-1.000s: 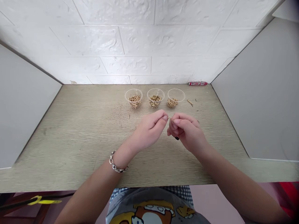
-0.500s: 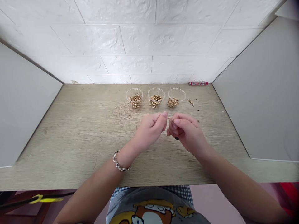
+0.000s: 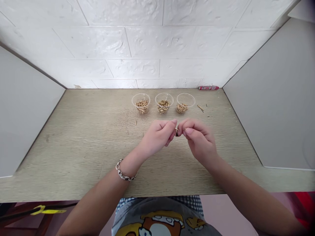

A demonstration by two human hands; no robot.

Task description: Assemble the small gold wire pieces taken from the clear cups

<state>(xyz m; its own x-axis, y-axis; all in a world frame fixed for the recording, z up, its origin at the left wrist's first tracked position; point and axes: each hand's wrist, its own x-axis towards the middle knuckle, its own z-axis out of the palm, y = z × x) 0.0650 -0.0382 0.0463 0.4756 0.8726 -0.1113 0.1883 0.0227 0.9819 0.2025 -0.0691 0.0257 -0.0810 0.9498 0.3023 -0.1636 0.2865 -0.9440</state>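
My left hand [image 3: 158, 136] and my right hand [image 3: 198, 137] meet above the middle of the wooden table [image 3: 86, 144], fingertips touching. Both are closed in a pinch around a tiny gold part [image 3: 176, 129] held between them; it is too small to name. A silver bracelet [image 3: 123, 172] sits on my left wrist. Just beyond the hands stand three clear plastic cups in a row, the left cup [image 3: 141, 103], the middle cup [image 3: 164, 102] and the right cup [image 3: 185, 102], each with several small gold pieces inside.
A few loose gold pieces [image 3: 200, 108] lie to the right of the cups, and one [image 3: 135, 123] lies in front of the left cup. A red marker [image 3: 208, 88] rests against the white brick back wall. Grey side panels [image 3: 275, 98] close in the table.
My right hand has turned and drawn closer to the left, so the fingertips now touch. The dark-painted nail seen under it before is hidden. The cups have not moved.
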